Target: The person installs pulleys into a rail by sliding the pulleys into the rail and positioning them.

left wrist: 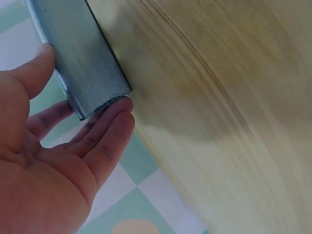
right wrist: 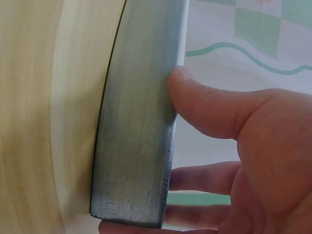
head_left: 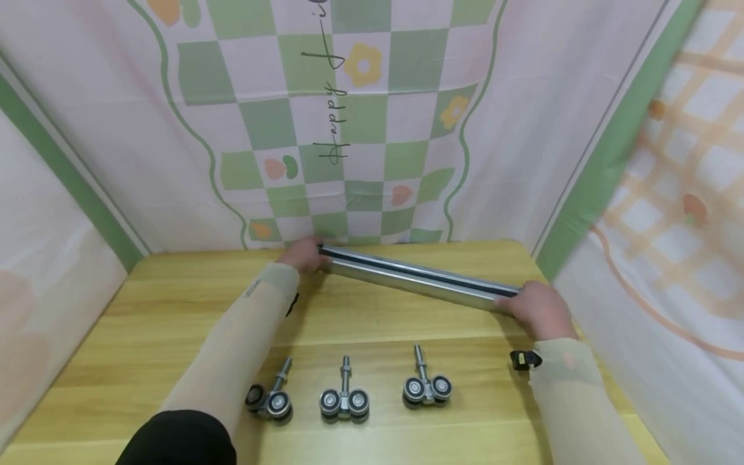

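A long steel track rail (head_left: 415,278) with a dark slot along its top lies slanted across the far part of the wooden table, its left end farther back. My left hand (head_left: 305,255) holds the left end; in the left wrist view the thumb is on one side of the rail (left wrist: 80,53) and fingers curl round its end. At the other end, my right hand (head_left: 540,310) grips the rail, with the thumb on its edge and fingers behind and under the end (right wrist: 139,117). Whether the rail touches the table all along cannot be told.
Three double-wheeled roller hangers with threaded bolts stand on the near part of the table (head_left: 192,310): a left one (head_left: 279,405), a middle one (head_left: 344,402) and a right one (head_left: 427,387). A checked cloth (head_left: 360,129) hangs behind the table's back edge. More cloth hangs at both sides.
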Demonstrator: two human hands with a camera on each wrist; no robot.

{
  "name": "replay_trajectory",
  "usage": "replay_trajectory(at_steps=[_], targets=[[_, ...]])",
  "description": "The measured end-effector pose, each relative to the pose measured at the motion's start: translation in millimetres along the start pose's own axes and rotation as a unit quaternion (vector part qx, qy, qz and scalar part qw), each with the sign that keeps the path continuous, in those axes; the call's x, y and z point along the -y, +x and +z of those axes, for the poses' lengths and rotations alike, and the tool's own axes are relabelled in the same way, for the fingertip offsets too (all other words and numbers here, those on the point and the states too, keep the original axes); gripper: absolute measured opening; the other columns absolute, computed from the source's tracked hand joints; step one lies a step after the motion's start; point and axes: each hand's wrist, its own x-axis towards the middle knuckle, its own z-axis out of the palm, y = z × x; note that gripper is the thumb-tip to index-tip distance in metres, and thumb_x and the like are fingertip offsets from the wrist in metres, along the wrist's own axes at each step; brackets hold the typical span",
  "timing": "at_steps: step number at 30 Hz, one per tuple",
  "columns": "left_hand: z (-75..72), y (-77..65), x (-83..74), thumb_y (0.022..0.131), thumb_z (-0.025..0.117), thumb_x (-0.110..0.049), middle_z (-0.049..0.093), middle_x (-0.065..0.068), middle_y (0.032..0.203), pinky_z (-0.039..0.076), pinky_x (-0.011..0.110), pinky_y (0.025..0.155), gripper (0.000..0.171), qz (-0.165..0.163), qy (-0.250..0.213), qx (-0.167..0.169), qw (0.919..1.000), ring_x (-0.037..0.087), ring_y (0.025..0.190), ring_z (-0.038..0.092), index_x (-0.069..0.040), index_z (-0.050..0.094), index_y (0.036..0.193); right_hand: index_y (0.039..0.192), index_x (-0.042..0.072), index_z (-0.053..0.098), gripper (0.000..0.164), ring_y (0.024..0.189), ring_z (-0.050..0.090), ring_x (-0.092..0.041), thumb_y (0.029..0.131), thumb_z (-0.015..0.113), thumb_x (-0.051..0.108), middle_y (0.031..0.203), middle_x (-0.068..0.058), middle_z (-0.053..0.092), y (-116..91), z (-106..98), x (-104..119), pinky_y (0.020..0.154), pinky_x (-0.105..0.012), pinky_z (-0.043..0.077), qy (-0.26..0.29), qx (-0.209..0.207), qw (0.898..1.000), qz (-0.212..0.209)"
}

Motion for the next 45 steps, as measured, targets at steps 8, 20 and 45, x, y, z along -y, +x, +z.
replay_trajectory(at_steps=[8, 20, 45], targets=[[-9.1, -5.9, 6.3, 0.086, 0.075, -0.024, 0.061, 0.017, 0.117, 0.045, 0.046, 0.096, 0.047, -0.001, -0.002, -0.020, 0.9998, 0.034, 0.107, 0.056, -0.001, 0.060, 0.124, 0.090, -0.008, 0.065, 0.071, 0.073, 0.058, -0.034, 0.078, 0.075, 0.061, 0.088, -0.024, 0.065, 11.7, 0.3, 6.1, 0.065, -0.051, 0.047, -0.008, -0.004, 1.000, -0.011], [-17.2, -7.6, 27.3, 0.082, 0.082, -0.030, 0.064, 0.018, 0.116, 0.046, 0.045, 0.096, 0.055, -0.014, 0.011, -0.031, 0.9994, 0.035, 0.107, 0.058, 0.003, 0.062, 0.121, 0.088, -0.004, 0.068, 0.068, 0.073, 0.057, -0.032, 0.076, 0.076, 0.062, 0.085, -0.019, 0.066, 25.9, 4.6, 17.7, 0.066, -0.049, 0.046, -0.005, -0.006, 1.000, -0.025], [-30.0, -28.1, 70.6, 0.082, 0.083, -0.028, 0.057, 0.012, 0.100, 0.046, 0.042, 0.078, 0.040, -0.019, -0.047, -0.035, 0.9981, 0.030, 0.092, 0.052, -0.003, 0.057, 0.100, 0.123, -0.014, 0.059, 0.093, 0.105, 0.055, -0.052, 0.074, 0.078, 0.063, 0.121, -0.036, 0.058, 51.0, 14.1, 46.7, 0.091, -0.063, 0.043, 0.014, 0.008, 0.999, -0.047]])
